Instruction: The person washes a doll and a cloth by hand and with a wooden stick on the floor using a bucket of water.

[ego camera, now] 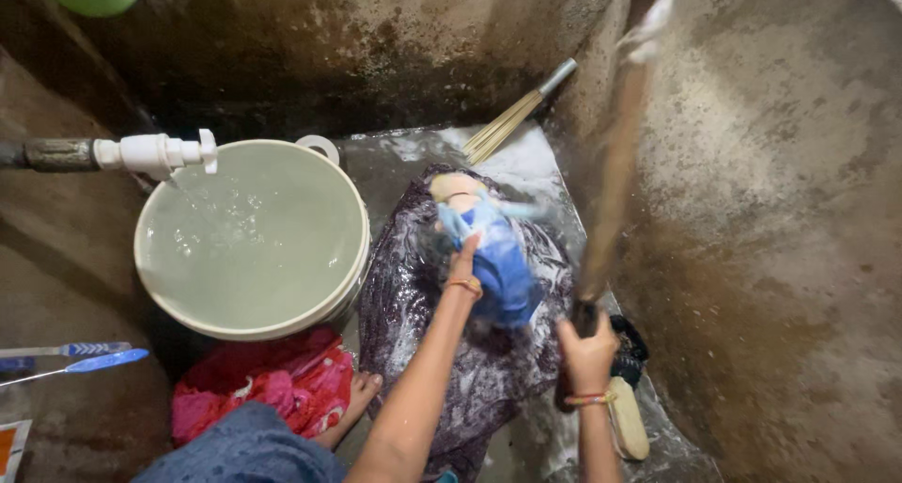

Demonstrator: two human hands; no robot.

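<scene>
Wet floor: blue cloth (503, 267) under left hand (463, 257).

Your left hand (462, 257) rests on a bright blue cloth (503, 267). Under it lies a dark purple cloth (413, 304) with a fine white pattern. Bucket (252, 239): cream, with pale greenish water. Tap (155, 152): white. Cloth by your foot (268, 380): pink and red. Both wrists carry orange-red bangles (584, 399). Stick (611, 182) in your right hand (587, 351): brown.

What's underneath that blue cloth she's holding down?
The blue cloth lies on a wet dark purple patterned cloth, spread over the floor. The left hand presses it. What lies beneath the purple cloth is hidden.
</scene>
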